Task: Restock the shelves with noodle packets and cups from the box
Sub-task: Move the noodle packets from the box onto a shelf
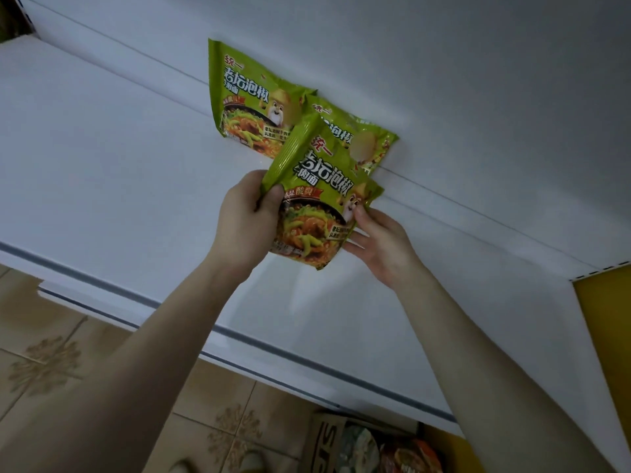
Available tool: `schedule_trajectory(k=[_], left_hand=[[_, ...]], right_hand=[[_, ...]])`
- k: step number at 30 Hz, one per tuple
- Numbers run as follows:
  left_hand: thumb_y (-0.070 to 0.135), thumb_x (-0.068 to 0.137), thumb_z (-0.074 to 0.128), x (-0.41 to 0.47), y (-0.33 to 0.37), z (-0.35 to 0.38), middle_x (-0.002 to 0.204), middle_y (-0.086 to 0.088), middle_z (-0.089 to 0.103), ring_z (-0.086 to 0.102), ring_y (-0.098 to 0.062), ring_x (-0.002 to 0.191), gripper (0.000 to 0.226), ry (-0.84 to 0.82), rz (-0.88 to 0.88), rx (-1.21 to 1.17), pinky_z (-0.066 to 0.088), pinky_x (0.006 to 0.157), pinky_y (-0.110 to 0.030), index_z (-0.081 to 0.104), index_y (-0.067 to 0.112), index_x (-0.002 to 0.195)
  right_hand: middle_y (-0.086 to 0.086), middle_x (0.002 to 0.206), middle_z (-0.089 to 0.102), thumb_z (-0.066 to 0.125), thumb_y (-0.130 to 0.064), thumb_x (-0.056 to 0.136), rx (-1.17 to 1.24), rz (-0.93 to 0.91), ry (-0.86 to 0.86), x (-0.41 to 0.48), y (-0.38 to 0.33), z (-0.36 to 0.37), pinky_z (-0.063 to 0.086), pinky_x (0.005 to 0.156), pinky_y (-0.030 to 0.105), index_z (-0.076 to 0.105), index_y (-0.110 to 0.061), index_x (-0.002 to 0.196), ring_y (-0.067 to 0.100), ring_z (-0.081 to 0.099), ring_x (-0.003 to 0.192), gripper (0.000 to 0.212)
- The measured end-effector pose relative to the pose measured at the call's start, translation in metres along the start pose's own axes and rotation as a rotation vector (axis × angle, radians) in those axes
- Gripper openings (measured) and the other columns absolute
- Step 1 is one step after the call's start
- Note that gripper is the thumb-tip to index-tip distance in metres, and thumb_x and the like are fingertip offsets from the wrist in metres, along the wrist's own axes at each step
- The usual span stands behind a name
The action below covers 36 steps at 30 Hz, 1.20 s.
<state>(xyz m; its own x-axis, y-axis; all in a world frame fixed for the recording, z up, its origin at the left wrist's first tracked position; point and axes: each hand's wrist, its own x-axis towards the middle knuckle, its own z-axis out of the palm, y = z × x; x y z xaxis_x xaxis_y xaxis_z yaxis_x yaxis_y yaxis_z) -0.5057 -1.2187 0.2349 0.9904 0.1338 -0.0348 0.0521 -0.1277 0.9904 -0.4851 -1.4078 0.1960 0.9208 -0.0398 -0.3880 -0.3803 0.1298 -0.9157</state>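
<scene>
1. The left hand is closed on the near noodle packet, its thumb pressed over the packet's left edge and its fingers tucked behind, out of sight.
2. The right hand holds the same packet at its lower right corner, the thumb on the printed front and the fingers spread flat beneath. Both hands carry it tilted just above the white shelf.
3. Beyond the held packet, two more green packets stand against the shelf's white back wall: a left packet, leaning upright, and a middle packet that overlaps its right corner. The held packet covers the lower part of the middle one; whether they touch I cannot tell.
4. The shelf is plain white, and its front edge carries a dark rail that runs on a slant below the held packet.
5. To the left and right of the three packets the shelf lies bare.
6. Below the rail there is a patterned tile floor, and under the right forearm an open cardboard box shows more wrapped goods inside.
7. A yellow panel borders the shelf at its right end.
</scene>
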Motion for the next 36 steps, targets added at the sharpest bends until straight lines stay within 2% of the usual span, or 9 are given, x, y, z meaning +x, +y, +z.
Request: schedule_trajectory(k=[4, 10, 14, 16, 19, 21, 27, 30, 36], left_hand=[[0.013, 0.097, 0.043, -0.001, -0.009, 0.023, 0.097, -0.003, 0.060, 0.058, -0.021, 0.093, 0.015, -0.032, 0.035, -0.002, 0.050, 0.082, -0.037, 0.054, 0.012, 0.106], [0.023, 0.096, 0.045, 0.000, -0.032, 0.063, 0.105, -0.005, 0.058, 0.053, -0.020, 0.095, 0.033, -0.098, 0.092, 0.235, 0.039, 0.069, -0.010, 0.048, 0.008, 0.126], [0.037, 0.096, 0.039, -0.013, -0.069, 0.078, 0.140, -0.017, 0.042, 0.036, -0.034, 0.131, 0.052, -0.231, 0.237, 0.712, 0.030, 0.102, -0.043, 0.036, 0.006, 0.138], [0.052, 0.092, 0.024, -0.023, -0.088, 0.082, 0.148, -0.014, 0.030, 0.021, -0.031, 0.139, 0.063, -0.361, 0.253, 0.960, 0.019, 0.107, -0.051, 0.035, 0.013, 0.140], [0.058, 0.079, 0.011, -0.030, -0.104, 0.084, 0.142, -0.017, 0.038, 0.027, -0.034, 0.137, 0.075, -0.386, 0.294, 1.032, 0.021, 0.103, -0.057, 0.051, 0.017, 0.127], [0.056, 0.082, 0.015, -0.028, -0.107, 0.085, 0.138, -0.019, 0.043, 0.032, -0.036, 0.134, 0.069, -0.375, 0.308, 1.054, 0.024, 0.102, -0.059, 0.055, 0.016, 0.122], [0.058, 0.081, 0.008, -0.031, -0.111, 0.085, 0.146, -0.014, 0.034, 0.022, -0.032, 0.139, 0.074, -0.350, 0.326, 1.082, 0.016, 0.108, -0.055, 0.047, 0.020, 0.130], [0.058, 0.080, 0.004, -0.031, -0.112, 0.085, 0.148, -0.013, 0.031, 0.018, -0.030, 0.140, 0.076, -0.343, 0.331, 1.087, 0.014, 0.108, -0.053, 0.043, 0.021, 0.133], [0.058, 0.079, -0.001, -0.033, -0.114, 0.085, 0.151, -0.009, 0.025, 0.013, -0.028, 0.142, 0.076, -0.327, 0.343, 1.094, 0.011, 0.111, -0.052, 0.037, 0.024, 0.136]], right_hand=[[0.006, 0.103, 0.067, 0.053, -0.019, 0.093, 0.026, -0.038, 0.088, -0.002, 0.006, -0.020, 0.052, 0.089, 0.041, 0.057, -0.007, 0.109, 0.026, 0.063, 0.098, 0.020], [0.011, 0.099, 0.066, 0.056, -0.015, 0.091, 0.037, -0.122, 0.299, -0.005, 0.011, -0.063, 0.054, 0.082, 0.039, 0.058, -0.008, 0.096, 0.026, 0.064, 0.093, 0.009], [0.014, 0.100, 0.061, 0.058, -0.015, 0.090, 0.078, -0.194, 0.491, 0.002, 0.002, -0.095, 0.054, 0.083, 0.042, 0.053, -0.010, 0.087, 0.028, 0.061, 0.096, 0.008], [0.015, 0.104, 0.060, 0.060, -0.015, 0.089, 0.097, -0.226, 0.582, 0.010, -0.004, -0.107, 0.054, 0.082, 0.042, 0.053, -0.009, 0.089, 0.030, 0.061, 0.101, 0.009], [0.010, 0.090, 0.060, 0.062, -0.013, 0.087, -0.006, -0.296, 0.759, 0.030, -0.012, -0.116, 0.054, 0.083, 0.045, 0.053, -0.015, 0.073, 0.025, 0.059, 0.090, 0.017], [0.005, 0.080, 0.057, 0.062, -0.014, 0.085, -0.131, -0.347, 0.855, 0.041, -0.016, -0.117, 0.052, 0.080, 0.043, 0.052, -0.014, 0.068, 0.021, 0.055, 0.082, 0.020], [-0.008, 0.062, 0.039, 0.058, -0.014, 0.088, -0.225, -0.400, 0.919, 0.072, -0.016, -0.123, 0.029, 0.043, 0.008, 0.038, -0.018, 0.059, 0.008, 0.039, 0.058, 0.036], [-0.006, 0.063, 0.041, 0.058, -0.014, 0.089, -0.226, -0.388, 0.927, 0.081, -0.017, -0.125, 0.029, 0.043, 0.010, 0.038, -0.018, 0.060, 0.006, 0.037, 0.056, 0.035], [0.008, 0.089, 0.057, 0.056, -0.017, 0.090, -0.175, -0.357, 0.854, 0.092, -0.022, -0.119, 0.043, 0.058, 0.024, 0.056, -0.005, 0.090, 0.019, 0.055, 0.078, 0.012]])
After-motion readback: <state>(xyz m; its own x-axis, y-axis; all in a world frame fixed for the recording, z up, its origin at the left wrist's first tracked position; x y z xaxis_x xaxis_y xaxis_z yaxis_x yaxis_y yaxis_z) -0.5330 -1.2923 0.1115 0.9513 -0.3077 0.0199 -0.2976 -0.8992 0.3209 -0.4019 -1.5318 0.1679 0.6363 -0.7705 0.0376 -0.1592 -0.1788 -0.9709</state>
